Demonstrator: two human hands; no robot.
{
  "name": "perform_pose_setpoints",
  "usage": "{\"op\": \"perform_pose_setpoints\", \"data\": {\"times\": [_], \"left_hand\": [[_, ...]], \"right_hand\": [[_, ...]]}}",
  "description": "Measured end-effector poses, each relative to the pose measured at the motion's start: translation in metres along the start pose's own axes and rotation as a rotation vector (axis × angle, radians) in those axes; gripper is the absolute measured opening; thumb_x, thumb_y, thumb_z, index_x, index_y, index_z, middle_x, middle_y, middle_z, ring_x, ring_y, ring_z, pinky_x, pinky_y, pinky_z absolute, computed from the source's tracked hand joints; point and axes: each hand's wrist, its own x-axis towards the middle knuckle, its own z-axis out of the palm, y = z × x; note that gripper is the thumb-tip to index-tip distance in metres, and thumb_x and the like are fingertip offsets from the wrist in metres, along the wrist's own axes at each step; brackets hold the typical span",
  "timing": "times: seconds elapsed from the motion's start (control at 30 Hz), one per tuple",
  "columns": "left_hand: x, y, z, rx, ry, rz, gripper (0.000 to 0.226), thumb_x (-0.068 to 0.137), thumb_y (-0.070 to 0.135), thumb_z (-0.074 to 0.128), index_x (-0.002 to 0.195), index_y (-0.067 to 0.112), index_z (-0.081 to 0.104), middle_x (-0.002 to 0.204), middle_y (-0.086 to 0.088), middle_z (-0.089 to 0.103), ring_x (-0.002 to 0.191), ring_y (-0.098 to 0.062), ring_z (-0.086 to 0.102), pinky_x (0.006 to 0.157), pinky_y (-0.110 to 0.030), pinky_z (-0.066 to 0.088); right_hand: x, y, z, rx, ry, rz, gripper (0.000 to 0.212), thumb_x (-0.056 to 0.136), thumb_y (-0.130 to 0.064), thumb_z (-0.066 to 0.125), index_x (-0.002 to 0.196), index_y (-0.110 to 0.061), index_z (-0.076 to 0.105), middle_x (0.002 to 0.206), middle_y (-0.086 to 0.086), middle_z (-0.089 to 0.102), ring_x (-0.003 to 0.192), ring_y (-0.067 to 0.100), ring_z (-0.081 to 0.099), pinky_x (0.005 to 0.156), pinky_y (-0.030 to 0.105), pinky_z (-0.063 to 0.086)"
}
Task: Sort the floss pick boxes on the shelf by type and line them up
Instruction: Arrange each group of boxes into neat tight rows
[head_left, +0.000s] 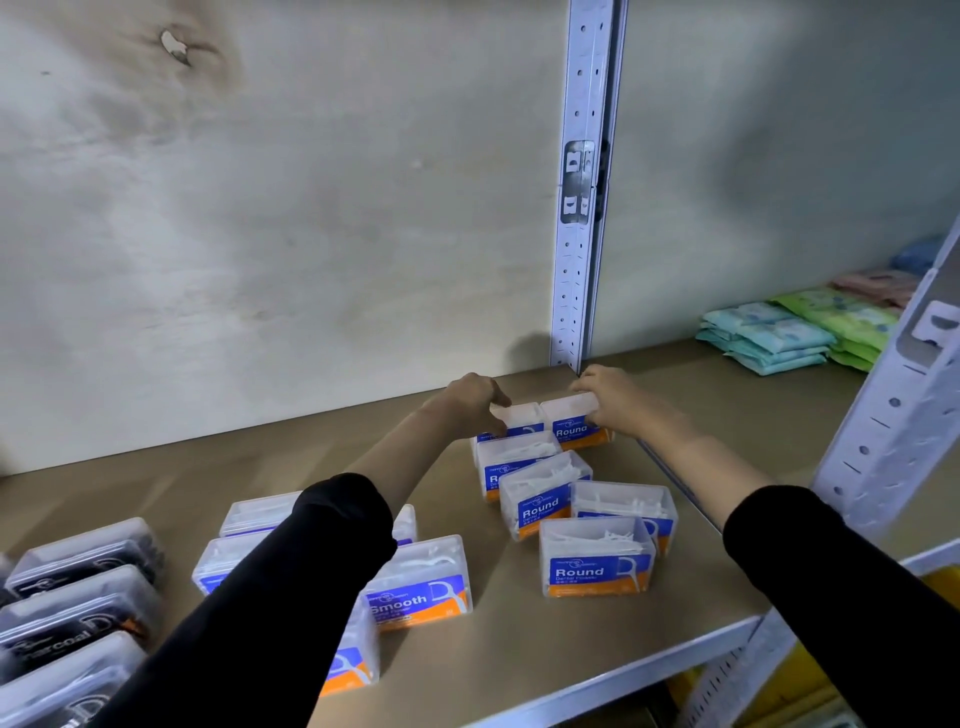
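Head view: two arms in black sleeves (332, 571) reach to the back of the shelf (519, 654), near the wall and the perforated upright (574, 260).
Left hand (470, 402): the grip is narrow, thumb and fingers curled about the left end of the back-left box (522, 418). Most of that box's label is hidden.
Right hand (621, 402): the grip is closed round the right end of the back-right Round box (569, 423), with fingers over the lid and the thumb low at the front.
Between the grips: the two held boxes stand upright side by side on the shelf, ends close together. I cannot tell whether they touch.
Just in front of the grips: four loose Round boxes (543, 493) sit in a ragged cluster, turned at different angles. The front Round box (595, 558) faces the camera squarely.
Below the left grip, under the forearm: the Smooth boxes (421, 584), blue and orange labels, partly hidden by the sleeve.
Far left of the left grip: the Charcoal boxes (78, 608), dark inside, lined along the frame's edge.
Right of the right grip, beyond the upright: stacked teal packs (769, 338) beside green packs (847, 317), with pink ones behind, blurred.
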Motion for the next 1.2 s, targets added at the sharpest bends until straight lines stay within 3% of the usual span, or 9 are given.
{"op": "perform_pose_setpoints", "data": {"times": [0.13,0.27,0.47,0.63,0.77,1.0,1.2], "left_hand": [[-0.012,0.001,-0.010,-0.047,0.033,0.082,0.038,0.089,0.016,0.059,0.125,0.005,0.057,0.133,-0.010,0.055,0.118,-0.024,0.054,0.095,-0.027,0.043],[-0.025,0.002,-0.012,-0.056,-0.014,0.178,0.034,0.089,0.017,0.058,0.121,0.006,0.061,0.129,-0.013,0.056,0.112,-0.026,0.057,0.086,-0.024,0.043],[-0.038,0.005,-0.003,0.042,-0.074,0.211,0.036,0.089,0.019,0.058,0.122,0.005,0.060,0.127,-0.016,0.058,0.112,-0.029,0.057,0.094,-0.032,0.044],[-0.042,0.002,0.004,0.124,-0.071,0.190,0.038,0.088,0.020,0.060,0.124,0.008,0.059,0.131,-0.010,0.056,0.112,-0.023,0.057,0.094,-0.029,0.043],[-0.042,0.001,0.006,0.140,-0.047,0.171,0.041,0.086,0.020,0.061,0.126,0.009,0.058,0.132,-0.010,0.054,0.116,-0.024,0.053,0.096,-0.029,0.041],[-0.043,0.004,0.007,0.098,-0.031,0.140,0.044,0.085,0.017,0.064,0.128,0.010,0.056,0.130,-0.011,0.055,0.116,-0.024,0.053,0.095,-0.027,0.041],[-0.045,0.002,0.006,0.115,-0.026,0.145,0.042,0.086,0.019,0.063,0.126,0.011,0.058,0.130,-0.010,0.057,0.116,-0.025,0.053,0.096,-0.029,0.041]], "right_hand": [[-0.011,-0.008,-0.017,0.105,0.024,-0.040,0.041,0.082,-0.008,0.064,0.123,-0.004,0.057,0.127,0.012,0.059,0.113,0.021,0.055,0.085,0.024,0.042],[-0.033,-0.024,-0.026,0.164,-0.113,-0.137,0.037,0.082,-0.010,0.065,0.118,-0.006,0.061,0.120,0.010,0.063,0.105,0.018,0.057,0.079,0.018,0.040],[-0.050,-0.044,-0.008,0.145,-0.295,-0.189,0.040,0.081,-0.021,0.067,0.120,-0.012,0.060,0.122,0.005,0.058,0.098,0.010,0.049,0.076,0.017,0.039],[-0.051,-0.052,0.000,0.070,-0.271,-0.187,0.046,0.082,-0.023,0.066,0.126,-0.013,0.055,0.126,0.004,0.054,0.116,0.019,0.050,0.089,0.026,0.040],[-0.053,-0.058,0.004,0.026,-0.268,-0.205,0.045,0.083,-0.019,0.065,0.125,-0.011,0.053,0.128,0.005,0.052,0.118,0.021,0.050,0.094,0.028,0.042],[-0.052,-0.059,-0.001,-0.035,-0.267,-0.248,0.038,0.079,-0.018,0.068,0.114,-0.008,0.057,0.119,0.008,0.055,0.107,0.023,0.053,0.076,0.024,0.036],[-0.049,-0.052,-0.024,-0.024,-0.213,-0.244,0.031,0.075,-0.018,0.071,0.103,-0.013,0.059,0.106,0.004,0.054,0.096,0.019,0.052,0.066,0.022,0.042]]}}
